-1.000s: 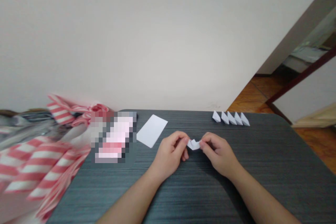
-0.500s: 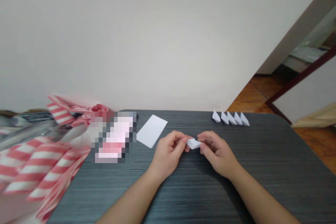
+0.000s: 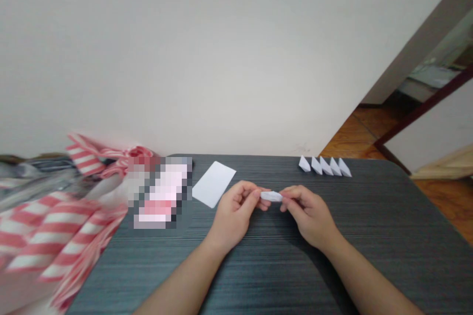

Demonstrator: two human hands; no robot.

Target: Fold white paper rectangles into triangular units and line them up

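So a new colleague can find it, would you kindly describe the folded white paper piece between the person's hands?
On the dark grey table, find the left hand and right hand. Between them sits a narrow folded white paper piece. Unlike the five paper boats lined up along the far edge, it is pinched by both hands.
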